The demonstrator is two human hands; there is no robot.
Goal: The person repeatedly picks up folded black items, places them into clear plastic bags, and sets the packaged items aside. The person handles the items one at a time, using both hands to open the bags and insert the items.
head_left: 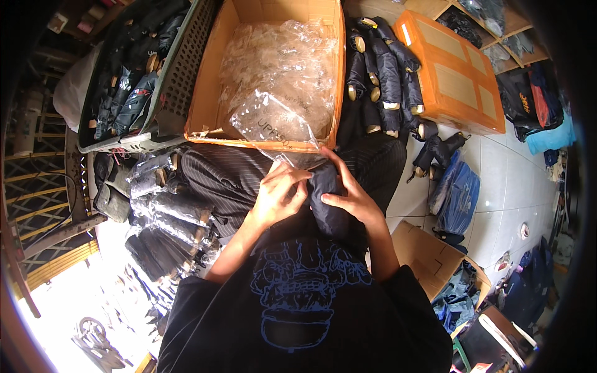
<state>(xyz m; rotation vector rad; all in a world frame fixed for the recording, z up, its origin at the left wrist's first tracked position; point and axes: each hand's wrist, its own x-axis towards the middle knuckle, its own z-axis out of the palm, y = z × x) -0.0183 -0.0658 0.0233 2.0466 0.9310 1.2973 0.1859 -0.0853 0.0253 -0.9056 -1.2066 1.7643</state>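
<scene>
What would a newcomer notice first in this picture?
In the middle, the left hand and right hand grip a dark folded umbrella at a clear plastic sleeve. Above lies a cardboard box of clear bags; right of it, a pile of dark umbrellas.

Strong daylight entered from the lower left, where the floor washed out to blank white and detail was lost. The middle was evenly lit and sharp. Glare glinted on the crumpled clear plastic bags (273,68) in the open brown cardboard box (202,93). The folded dark fabric umbrella (329,205) between the hands sank into shadow with little texture. Straight edges bowed toward the rim, and the corners fell to black vignette, dim and soft on the right.
</scene>
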